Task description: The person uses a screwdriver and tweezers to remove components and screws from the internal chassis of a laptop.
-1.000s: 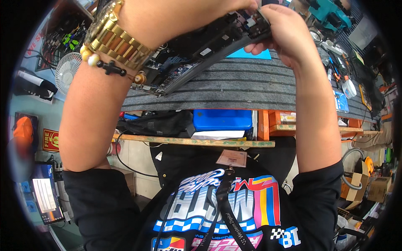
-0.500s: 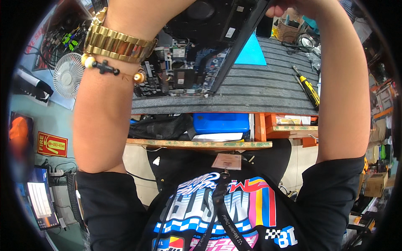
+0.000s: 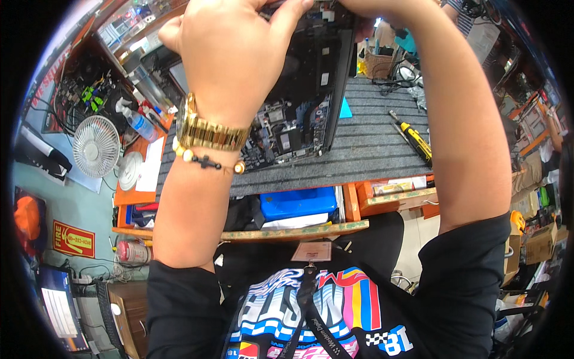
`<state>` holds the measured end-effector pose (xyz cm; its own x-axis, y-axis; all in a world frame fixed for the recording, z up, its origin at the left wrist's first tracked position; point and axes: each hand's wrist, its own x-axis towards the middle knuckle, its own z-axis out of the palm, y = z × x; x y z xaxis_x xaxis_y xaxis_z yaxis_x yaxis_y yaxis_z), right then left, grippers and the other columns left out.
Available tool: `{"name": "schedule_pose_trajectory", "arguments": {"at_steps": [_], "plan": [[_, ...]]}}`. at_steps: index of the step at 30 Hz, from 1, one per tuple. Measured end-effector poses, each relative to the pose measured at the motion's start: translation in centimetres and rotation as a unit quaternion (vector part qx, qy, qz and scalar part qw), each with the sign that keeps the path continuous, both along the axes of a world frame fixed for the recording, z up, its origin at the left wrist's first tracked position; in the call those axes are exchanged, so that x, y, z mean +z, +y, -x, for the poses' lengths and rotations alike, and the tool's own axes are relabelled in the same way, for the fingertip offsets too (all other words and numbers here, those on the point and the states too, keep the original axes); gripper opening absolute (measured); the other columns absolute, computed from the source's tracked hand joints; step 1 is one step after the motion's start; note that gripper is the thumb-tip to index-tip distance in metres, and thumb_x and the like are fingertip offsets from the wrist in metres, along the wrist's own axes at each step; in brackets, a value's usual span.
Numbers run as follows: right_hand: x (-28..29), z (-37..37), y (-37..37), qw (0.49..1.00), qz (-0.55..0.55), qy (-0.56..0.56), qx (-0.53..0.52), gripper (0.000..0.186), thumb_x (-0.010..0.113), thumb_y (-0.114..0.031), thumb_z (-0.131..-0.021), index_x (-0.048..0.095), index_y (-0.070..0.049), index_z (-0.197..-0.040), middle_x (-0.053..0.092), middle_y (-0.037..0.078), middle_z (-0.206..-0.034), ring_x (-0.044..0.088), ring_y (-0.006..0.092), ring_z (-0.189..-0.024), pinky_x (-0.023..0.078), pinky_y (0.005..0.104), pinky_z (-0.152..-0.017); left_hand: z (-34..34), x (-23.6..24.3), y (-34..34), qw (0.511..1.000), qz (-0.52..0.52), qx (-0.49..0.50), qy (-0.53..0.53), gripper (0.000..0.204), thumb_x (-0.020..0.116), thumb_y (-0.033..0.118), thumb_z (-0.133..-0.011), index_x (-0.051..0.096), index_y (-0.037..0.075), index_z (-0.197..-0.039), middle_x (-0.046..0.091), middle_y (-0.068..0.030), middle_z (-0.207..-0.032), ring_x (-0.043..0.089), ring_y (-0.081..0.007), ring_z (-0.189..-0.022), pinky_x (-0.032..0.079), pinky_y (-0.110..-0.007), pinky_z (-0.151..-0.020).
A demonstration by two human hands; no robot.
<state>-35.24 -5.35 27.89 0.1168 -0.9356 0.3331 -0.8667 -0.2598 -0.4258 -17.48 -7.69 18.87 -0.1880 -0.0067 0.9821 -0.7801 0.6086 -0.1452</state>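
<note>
A laptop point(image 3: 302, 72) with its bottom cover off is tilted up over the striped grey mat point(image 3: 371, 137), circuit board point(image 3: 287, 134) and black frame exposed. My left hand point(image 3: 233, 54) is in front of its upper left part, fingers curled and thumb stretched toward the top of the view. Whatever lies between thumb and fingers is cut off there. My right hand point(image 3: 373, 9) is at the laptop's upper right edge, with a few shaded fingertips behind that edge and the rest out of view. A gold watch and a beaded bracelet circle my left wrist.
A yellow and black screwdriver point(image 3: 414, 142) lies on the mat's right side. Open drawers below hold a blue case point(image 3: 299, 203). At left are a white fan point(image 3: 97, 145) and a spray bottle point(image 3: 140, 124). A woven basket point(image 3: 379, 63) and cables sit at the back right.
The view has shifted, bringing my left hand into sight. The laptop appears narrower and more upright, hiding most of the blue sheet. My right hand has moved further toward the top edge.
</note>
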Motion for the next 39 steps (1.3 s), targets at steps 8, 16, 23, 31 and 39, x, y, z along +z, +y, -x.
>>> {"name": "schedule_pose_trajectory", "arguments": {"at_steps": [8, 16, 23, 31, 39], "plan": [[-0.7, 1.7, -0.8, 0.993, -0.050, -0.088, 0.058, 0.039, 0.056, -0.031, -0.107, 0.067, 0.005, -0.113, 0.075, 0.017, -0.084, 0.074, 0.0225, -0.059, 0.058, 0.0324, -0.053, -1.3, 0.4, 0.5, 0.997, -0.077, 0.008, -0.021, 0.025, 0.085, 0.034, -0.088, 0.083, 0.009, -0.092, 0.073, -0.0093, -0.081, 0.067, -0.0273, -0.076, 0.050, -0.039, -0.071], [-12.7, 13.4, 0.1, 0.994, -0.082, -0.025, -0.067, 0.038, 0.071, -0.034, -0.099, 0.074, 0.003, -0.108, 0.075, 0.021, -0.083, 0.076, 0.0313, -0.072, 0.061, 0.0458, -0.071, -1.9, 2.2, 0.9, 0.988, -0.122, -0.034, -0.092, 0.021, 0.081, 0.026, -0.092, 0.080, 0.006, -0.095, 0.069, -0.0111, -0.079, 0.066, -0.0302, -0.078, 0.051, -0.041, -0.072], [-27.9, 18.7, 2.5, 0.971, -0.086, 0.161, -0.152, 0.025, 0.076, -0.026, -0.093, 0.077, -0.004, -0.106, 0.072, 0.020, -0.113, 0.072, 0.0424, -0.107, 0.059, 0.0517, -0.093, -2.4, 2.6, 0.9, 0.971, -0.192, -0.055, -0.130, 0.025, 0.080, 0.025, -0.093, 0.078, 0.002, -0.104, 0.074, -0.0153, -0.088, 0.069, -0.0302, -0.081, 0.054, -0.038, -0.076], [-31.5, 17.7, -1.0, 0.922, -0.068, 0.290, -0.249, 0.013, 0.068, -0.006, -0.088, 0.078, 0.001, -0.093, 0.076, 0.021, -0.105, 0.079, 0.0392, -0.092, 0.065, 0.0448, -0.081, -3.0, 3.3, 0.2, 0.961, -0.215, -0.115, -0.131, 0.023, 0.078, 0.022, -0.095, 0.077, 0.001, -0.105, 0.073, -0.0153, -0.083, 0.068, -0.0309, -0.075, 0.052, -0.038, -0.070], [-23.4, 16.4, 0.8, 0.971, -0.069, -0.214, -0.078, 0.010, 0.061, -0.009, -0.102, 0.064, 0.000, -0.108, 0.069, 0.009, -0.079, 0.062, 0.0169, -0.056, 0.051, 0.0317, -0.052, -3.4, 3.6, -0.6, 0.954, -0.231, -0.132, -0.137, 0.021, 0.076, 0.022, -0.095, 0.079, 0.003, -0.104, 0.076, -0.0152, -0.090, 0.071, -0.0338, -0.087, 0.055, -0.042, -0.079]]}}
